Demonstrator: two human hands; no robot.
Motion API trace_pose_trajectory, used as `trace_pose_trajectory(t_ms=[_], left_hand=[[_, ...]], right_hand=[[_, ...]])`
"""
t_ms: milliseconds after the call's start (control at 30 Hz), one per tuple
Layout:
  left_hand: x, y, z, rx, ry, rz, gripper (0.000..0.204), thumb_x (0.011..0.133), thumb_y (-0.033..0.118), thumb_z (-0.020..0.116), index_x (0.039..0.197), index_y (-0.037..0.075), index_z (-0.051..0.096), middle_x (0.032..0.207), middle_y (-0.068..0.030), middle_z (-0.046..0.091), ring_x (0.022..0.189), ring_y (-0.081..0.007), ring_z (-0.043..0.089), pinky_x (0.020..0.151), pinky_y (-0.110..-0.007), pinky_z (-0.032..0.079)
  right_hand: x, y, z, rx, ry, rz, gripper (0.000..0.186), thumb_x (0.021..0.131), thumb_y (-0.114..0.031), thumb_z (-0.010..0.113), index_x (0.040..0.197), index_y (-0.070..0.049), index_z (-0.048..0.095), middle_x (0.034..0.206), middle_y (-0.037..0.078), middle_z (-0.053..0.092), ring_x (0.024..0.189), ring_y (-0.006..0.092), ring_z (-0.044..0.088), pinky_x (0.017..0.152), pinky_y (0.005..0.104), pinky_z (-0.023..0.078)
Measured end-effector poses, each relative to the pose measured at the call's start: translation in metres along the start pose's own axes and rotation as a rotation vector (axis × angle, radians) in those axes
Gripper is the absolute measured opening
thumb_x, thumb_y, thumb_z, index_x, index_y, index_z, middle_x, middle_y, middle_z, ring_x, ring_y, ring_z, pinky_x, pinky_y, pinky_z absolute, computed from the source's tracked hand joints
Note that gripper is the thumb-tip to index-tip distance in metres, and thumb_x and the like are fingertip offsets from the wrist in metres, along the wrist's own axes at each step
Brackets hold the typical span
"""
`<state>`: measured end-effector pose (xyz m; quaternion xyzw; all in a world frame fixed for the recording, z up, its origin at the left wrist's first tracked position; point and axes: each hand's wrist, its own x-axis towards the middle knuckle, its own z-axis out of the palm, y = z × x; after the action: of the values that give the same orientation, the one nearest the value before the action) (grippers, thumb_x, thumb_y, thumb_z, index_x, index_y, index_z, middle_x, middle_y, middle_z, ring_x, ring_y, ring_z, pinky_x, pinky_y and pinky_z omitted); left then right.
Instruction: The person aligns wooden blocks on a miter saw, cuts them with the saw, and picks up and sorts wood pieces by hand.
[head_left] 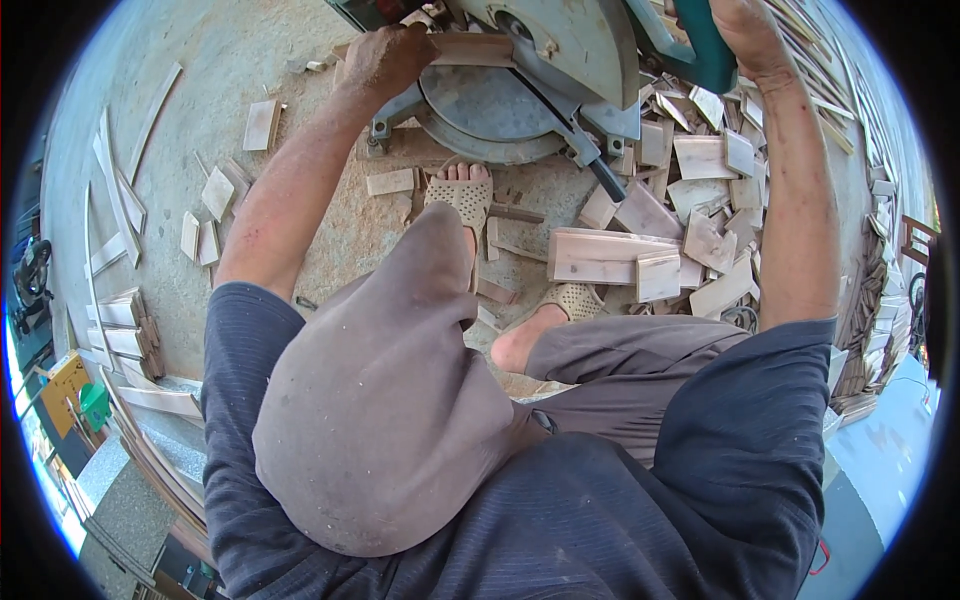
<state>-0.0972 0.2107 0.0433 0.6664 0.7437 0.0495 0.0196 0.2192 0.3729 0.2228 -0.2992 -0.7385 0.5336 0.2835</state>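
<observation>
Board (478,50) lies just right of our left fingers (418,44), curled closed on its end; right hand (748,38) at saw handle (708,62), grip unclear. Wood pieces (600,257) below look cut; we judge this board remains.

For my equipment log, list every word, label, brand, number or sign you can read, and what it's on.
None can be read.
Saw: no legible lettering on the parts in view.
Yellow board, far left: any marks are too small and blurred to read.
</observation>
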Motion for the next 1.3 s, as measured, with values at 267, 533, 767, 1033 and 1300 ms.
trace_pose_trajectory(t_ms=[267,533,767,1033,1300], left_hand=[[0.000,0.005,-0.009,0.065,-0.030,-0.010,0.044,0.093,0.051,0.060,0.110,0.012,0.069,0.089,-0.0166,0.073,0.088,-0.0350,0.071,0.076,-0.049,0.056],[0.009,0.026,-0.017,0.048,-0.035,0.032,0.034,0.093,0.042,0.061,0.107,0.013,0.071,0.096,-0.0149,0.073,0.091,-0.0345,0.070,0.078,-0.048,0.055],[0.011,0.028,0.005,0.033,0.115,0.075,0.026,0.091,0.034,0.063,0.108,0.015,0.070,0.094,-0.0144,0.072,0.089,-0.0348,0.070,0.077,-0.048,0.055],[0.014,0.036,-0.019,-0.175,-0.051,-0.057,0.025,0.090,0.029,0.056,0.094,0.007,0.068,0.080,-0.0157,0.070,0.081,-0.0376,0.069,0.068,-0.050,0.054],[0.007,0.024,0.000,-0.083,0.146,0.050,0.027,0.089,0.039,0.067,0.096,0.014,0.073,0.088,-0.0121,0.072,0.084,-0.0333,0.070,0.075,-0.047,0.055]], right_hand=[[0.005,-0.007,-0.001,-0.043,-0.092,-0.022,0.059,0.100,-0.044,0.059,0.142,-0.004,0.047,0.109,0.006,0.065,0.091,0.0090,0.064,0.069,0.0216,0.056],[0.003,-0.009,0.003,-0.084,-0.051,-0.059,0.061,0.099,-0.046,0.059,0.141,-0.004,0.047,0.110,0.007,0.066,0.091,0.0112,0.065,0.073,0.0240,0.057],[0.004,-0.007,-0.002,-0.124,-0.070,-0.079,0.063,0.098,-0.047,0.060,0.142,-0.004,0.047,0.108,0.007,0.067,0.090,0.0116,0.066,0.071,0.0231,0.056],[-0.024,0.001,0.005,-0.017,0.000,-0.030,0.061,0.098,-0.046,0.062,0.142,-0.006,0.049,0.101,0.003,0.066,0.078,0.0074,0.061,0.065,0.0219,0.052],[-0.042,0.020,0.003,-0.010,0.009,-0.064,0.067,0.097,-0.049,0.061,0.144,-0.004,0.045,0.099,0.005,0.066,0.082,0.0093,0.062,0.067,0.0225,0.052]])
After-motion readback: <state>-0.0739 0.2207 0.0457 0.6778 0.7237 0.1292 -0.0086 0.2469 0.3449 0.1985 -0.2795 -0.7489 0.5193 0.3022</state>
